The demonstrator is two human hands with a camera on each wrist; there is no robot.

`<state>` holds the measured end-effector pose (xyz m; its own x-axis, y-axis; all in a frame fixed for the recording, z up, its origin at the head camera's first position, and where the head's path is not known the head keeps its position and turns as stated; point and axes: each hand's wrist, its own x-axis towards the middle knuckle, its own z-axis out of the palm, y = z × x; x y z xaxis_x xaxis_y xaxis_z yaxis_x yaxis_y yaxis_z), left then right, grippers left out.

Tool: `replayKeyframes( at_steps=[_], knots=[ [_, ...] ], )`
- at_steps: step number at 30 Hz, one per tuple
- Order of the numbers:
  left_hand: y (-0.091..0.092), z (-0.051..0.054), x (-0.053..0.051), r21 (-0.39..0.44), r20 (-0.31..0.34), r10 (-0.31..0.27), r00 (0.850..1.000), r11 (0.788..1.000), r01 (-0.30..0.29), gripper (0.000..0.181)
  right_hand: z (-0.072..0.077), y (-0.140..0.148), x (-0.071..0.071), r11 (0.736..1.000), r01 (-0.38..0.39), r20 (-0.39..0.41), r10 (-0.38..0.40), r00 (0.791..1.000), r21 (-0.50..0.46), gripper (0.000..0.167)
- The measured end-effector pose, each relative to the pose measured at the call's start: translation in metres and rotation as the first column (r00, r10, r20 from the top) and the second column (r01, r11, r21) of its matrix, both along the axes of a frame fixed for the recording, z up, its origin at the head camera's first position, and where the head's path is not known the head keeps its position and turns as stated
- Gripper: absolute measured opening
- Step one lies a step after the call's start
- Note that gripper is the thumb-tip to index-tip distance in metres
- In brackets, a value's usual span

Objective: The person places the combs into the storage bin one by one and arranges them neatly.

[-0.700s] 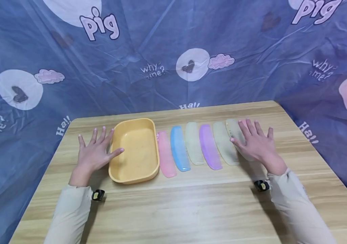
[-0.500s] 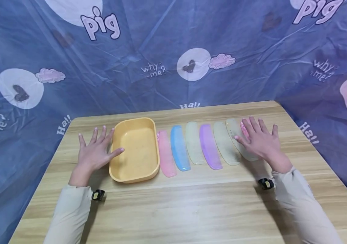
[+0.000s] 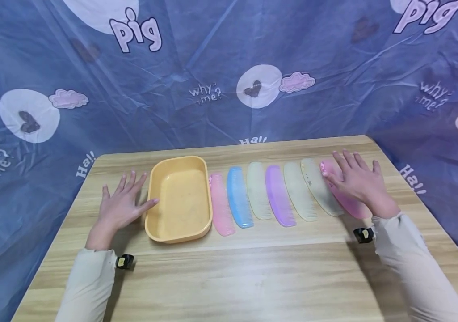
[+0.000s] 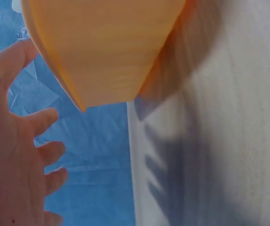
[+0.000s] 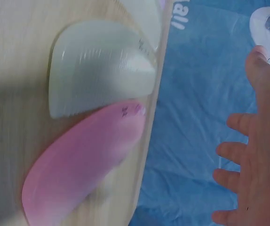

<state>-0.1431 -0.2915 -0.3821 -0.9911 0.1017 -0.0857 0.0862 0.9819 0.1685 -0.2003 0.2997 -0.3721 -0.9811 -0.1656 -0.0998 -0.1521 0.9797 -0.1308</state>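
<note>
My left hand is spread beside the yellow tray, its thumb over the tray's left rim in the head view. The left wrist view shows the fingers apart and holding nothing. My right hand, also spread and holding nothing, hovers above the pink comb at the row's right end. To the left of that comb lie a pale comb with small marks, another pale comb, a purple comb, a third pale comb, a blue comb and a second pink comb.
The combs and tray lie on a light wooden table. A blue printed cloth hangs behind the table and at both sides. A small black device shows at the right wrist, and a similar black device at the left.
My right hand has moved to the right, uncovering more of the pale comb with marks and of the right-end pink comb. The left hand has shifted slightly left. Combs and tray stay in place.
</note>
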Motion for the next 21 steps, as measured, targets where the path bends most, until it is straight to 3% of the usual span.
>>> replayKeyframes(
  at_steps=[9,21],
  knots=[
    [-0.009,-0.009,0.003,0.119,0.071,-0.012,0.997,0.993,0.003,0.086,-0.010,0.017,-0.010,1.000,0.017,0.051,-0.016,0.999,-0.021,0.084],
    [-0.017,-0.020,0.007,0.195,0.085,-0.021,0.996,0.981,0.004,0.085,-0.026,0.033,-0.019,0.996,0.062,0.124,-0.054,0.991,-0.063,0.086]
  ],
)
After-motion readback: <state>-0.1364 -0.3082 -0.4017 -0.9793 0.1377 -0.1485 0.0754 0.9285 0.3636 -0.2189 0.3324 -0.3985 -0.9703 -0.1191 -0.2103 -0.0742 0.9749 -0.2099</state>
